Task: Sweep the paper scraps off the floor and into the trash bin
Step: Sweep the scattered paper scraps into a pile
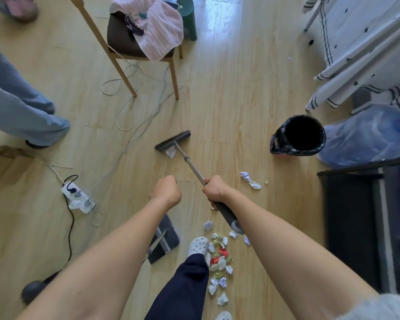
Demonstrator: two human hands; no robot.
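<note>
My right hand (215, 190) grips the metal handle of a broom. The dark broom head (172, 140) rests on the wooden floor ahead, with one white paper scrap (171, 152) against it. My left hand (165, 192) is a closed fist above a grey dustpan (165, 241), whose handle runs up behind my forearm. A pile of white, red and yellow scraps (219, 262) lies beside my white clog (198, 245). Two crumpled scraps (249, 180) lie to the right of my right hand. The trash bin (277, 144), lined with a black bag, stands open at the right.
A wooden chair (125, 38) draped with pink cloth stands ahead, loose cables (129, 100) under it. A power strip (79, 199) lies at left, near another person's legs (21, 107). At right are a bed (367, 54), a blue water jug (367, 137) and dark furniture (356, 227).
</note>
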